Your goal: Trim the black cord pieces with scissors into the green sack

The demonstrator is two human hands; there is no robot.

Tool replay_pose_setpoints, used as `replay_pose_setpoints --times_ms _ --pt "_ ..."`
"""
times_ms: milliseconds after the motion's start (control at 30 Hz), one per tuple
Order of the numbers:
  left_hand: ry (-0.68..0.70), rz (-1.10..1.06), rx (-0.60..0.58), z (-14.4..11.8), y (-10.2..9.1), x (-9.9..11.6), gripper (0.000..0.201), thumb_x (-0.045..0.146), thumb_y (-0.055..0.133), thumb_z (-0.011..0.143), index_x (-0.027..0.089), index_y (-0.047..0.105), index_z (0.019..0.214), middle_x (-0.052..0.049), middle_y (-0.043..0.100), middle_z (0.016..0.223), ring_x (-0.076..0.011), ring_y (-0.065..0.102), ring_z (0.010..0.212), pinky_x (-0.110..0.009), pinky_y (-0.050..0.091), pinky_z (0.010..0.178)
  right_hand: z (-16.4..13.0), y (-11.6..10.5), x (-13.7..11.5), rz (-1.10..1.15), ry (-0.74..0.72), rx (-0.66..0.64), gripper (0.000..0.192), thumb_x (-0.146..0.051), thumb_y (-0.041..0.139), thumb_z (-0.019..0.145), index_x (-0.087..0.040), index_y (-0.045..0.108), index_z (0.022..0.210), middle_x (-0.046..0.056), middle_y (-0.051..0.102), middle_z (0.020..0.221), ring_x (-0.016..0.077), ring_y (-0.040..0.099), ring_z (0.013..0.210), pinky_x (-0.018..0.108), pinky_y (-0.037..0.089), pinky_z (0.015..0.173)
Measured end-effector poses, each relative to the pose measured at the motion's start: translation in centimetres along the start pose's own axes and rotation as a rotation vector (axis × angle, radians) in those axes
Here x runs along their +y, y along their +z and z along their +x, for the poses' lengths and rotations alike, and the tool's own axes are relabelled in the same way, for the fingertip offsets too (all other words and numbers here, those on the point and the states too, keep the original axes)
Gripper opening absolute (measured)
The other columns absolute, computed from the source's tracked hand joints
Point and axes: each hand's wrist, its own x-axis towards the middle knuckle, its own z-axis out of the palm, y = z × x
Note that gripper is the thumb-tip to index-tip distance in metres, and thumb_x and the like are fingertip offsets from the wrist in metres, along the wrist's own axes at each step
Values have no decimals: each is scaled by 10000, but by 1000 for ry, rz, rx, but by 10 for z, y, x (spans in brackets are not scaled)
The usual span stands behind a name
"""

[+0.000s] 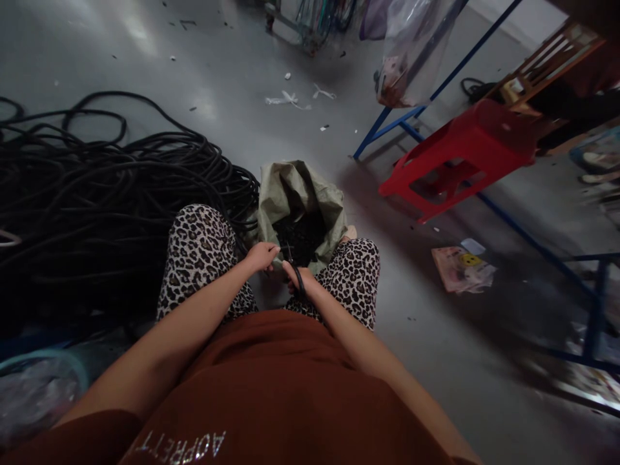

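— What stays hard to make out at the hands?

— Quite a lot. The left hand point(262, 256) and the right hand point(296, 276) meet between the knees, small and dim in the view. The left hand's fingers are curled in as if pinching something, but what they pinch is too small to tell. The right hand wraps around a short black cable piece point(299, 279); only a thin dark arc of it shows across the hand, and both of its ends are hidden.

— Which way does that piece run?

— The visible stretch runs roughly away from the person, from the wrist toward the open sack point(295, 194), bending slightly. Its full length cannot be read.

— And the sack?

— A grey-green woven sack stands on the floor between the leopard-print trousers point(198, 248), just beyond the hands, mouth open upward. Its inside is dark; black bits lie in it, indistinct.

— Anything else cut off?

— The large heap of black cable point(101, 187) on the person's left runs off the left edge and sinks into shadow near the bottom. A red plastic stool point(465, 152) sits tilted on the right against a blue metal frame point(508, 219), whose far parts leave the view.
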Motion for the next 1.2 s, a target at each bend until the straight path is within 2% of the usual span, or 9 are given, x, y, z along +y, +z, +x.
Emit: replay_pose_setpoints --times_ms 100,233,533,667,767,833,1033,1200 --pt "-6 -20 -19 -1 1 0 304 380 456 848 167 641 961 22 580 513 -104 548 409 -178 381 410 1 0 1 -11 6 -1 713 -706 343 816 -75 671 780 94 618 543 161 593 453 221 467 441" --pt "9 -7 -50 -3 1 2 296 391 463 848 155 640 870 26 546 470 -108 550 411 -176 380 405 1 0 0 -32 7 2 712 -700 336 823 -76 678 793 91 619 541 172 609 483 236 492 482" --pt "27 -18 -98 -4 0 3 298 382 453 854 140 622 810 10 570 530 -96 559 414 -159 378 384 -2 -2 0 -26 -3 10 728 -720 325 810 -78 667 768 89 611 534 157 578 422 223 462 417" --pt "43 -12 -76 -1 1 -2 316 367 445 858 135 637 953 -20 632 649 -111 592 461 -176 414 403 -4 -2 1 -1 -18 17 733 -738 323 795 -84 648 738 85 600 523 151 552 378 229 443 371" --pt "17 -7 -36 -1 2 -2 379 336 466 850 148 571 1162 -56 679 837 -107 588 456 -199 435 416 -6 -4 -1 40 18 25 720 -751 344 776 -94 630 715 79 589 514 156 547 356 238 439 346" --pt "5 -22 -23 -2 1 -1 425 319 476 847 145 524 1231 -75 681 902 -106 582 449 -208 439 414 -7 -4 -3 71 32 32 714 -756 346 770 -100 616 695 75 582 508 158 547 348 237 435 333" --pt "-11 -82 -39 -1 1 0 402 327 472 862 124 554 1200 -20 640 634 -118 582 463 -196 436 430 -12 -6 -8 102 54 54 648 -708 381 797 -109 592 667 62 556 471 146 531 330 222 425 317" --pt "-5 -88 -28 3 2 -6 416 362 472 866 147 558 1211 2 624 592 -112 581 475 -199 443 462 -13 -7 -11 122 93 66 620 -679 391 815 -110 576 649 51 535 442 135 507 311 221 422 306"
